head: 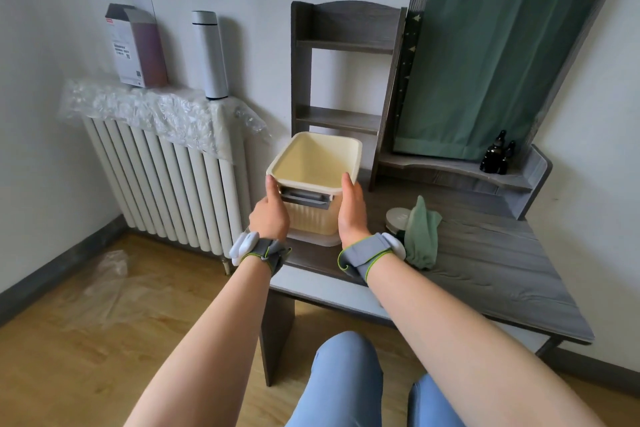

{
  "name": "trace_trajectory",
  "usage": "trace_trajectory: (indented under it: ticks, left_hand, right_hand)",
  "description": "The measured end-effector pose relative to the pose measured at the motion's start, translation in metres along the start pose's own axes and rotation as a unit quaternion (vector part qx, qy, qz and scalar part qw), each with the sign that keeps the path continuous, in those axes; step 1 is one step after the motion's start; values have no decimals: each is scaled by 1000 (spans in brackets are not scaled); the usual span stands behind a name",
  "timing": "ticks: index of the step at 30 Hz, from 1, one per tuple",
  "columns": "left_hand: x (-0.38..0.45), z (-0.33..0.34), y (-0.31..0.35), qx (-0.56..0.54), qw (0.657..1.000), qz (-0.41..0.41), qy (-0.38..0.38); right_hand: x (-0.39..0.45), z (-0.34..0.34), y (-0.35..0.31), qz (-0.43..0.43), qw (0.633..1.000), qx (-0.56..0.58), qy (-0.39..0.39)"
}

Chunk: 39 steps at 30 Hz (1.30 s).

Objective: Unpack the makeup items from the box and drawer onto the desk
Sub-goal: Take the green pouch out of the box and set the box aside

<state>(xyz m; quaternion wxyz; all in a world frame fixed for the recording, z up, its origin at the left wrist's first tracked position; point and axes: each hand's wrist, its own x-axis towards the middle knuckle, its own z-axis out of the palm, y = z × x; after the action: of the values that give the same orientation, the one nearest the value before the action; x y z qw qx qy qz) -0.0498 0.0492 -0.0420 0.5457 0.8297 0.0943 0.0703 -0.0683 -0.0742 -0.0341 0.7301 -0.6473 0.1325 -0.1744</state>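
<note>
Cream plastic box [313,166], square with rounded corners, open top, ribbed translucent lower walls, a grey handle or drawer front [304,198] on the near face just under the rim. Interior looks bare as far as can be seen; the bottom is partly hidden by the near wall. Stands upright at the centre of the frame on the left end of the grey wood-grain desk [485,270], mouth facing up, grey front turned toward the viewer. No clear long axis; roughly as wide as deep.

Left hand [270,215] pressed flat against the box's left side, fingers straight, thumb up along the corner. Right hand [351,211] flat against the right side, fingers extended upward to the rim. Both palms clasping the box between them, neither curled round anything. Grey wristbands on both wrists.

Box close to the desk's left edge, near the front lip. Behind it, touching or just beside, a dark shelf unit [343,45] with bare shelves. Right of the box, a round tin [396,218] and a green cloth [420,236] near the right wrist. Further right, a broad stretch of desktop toward the lower right of the frame. Dark bottles [498,156] on a ledge under the green-draped panel [485,62], upper right. White radiator [166,177] at left, well apart from the desk.
</note>
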Motion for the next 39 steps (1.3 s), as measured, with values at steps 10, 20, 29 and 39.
trace_trajectory:
  ticks: [10,20,29,39]
  left_hand:
    - [45,47,26,-17,998,4,-60]
    - [76,89,32,-25,998,-2,-51]
    - [86,95,30,-14,998,26,-52]
    - [30,112,46,1,960,210,187]
  right_hand:
    - [75,-8,0,19,999,-45,17]
    - [109,-20,6,43,999,-4,24]
    - [124,-27,-1,45,997,-50,37]
    - [98,-79,-15,-81,978,-150,116]
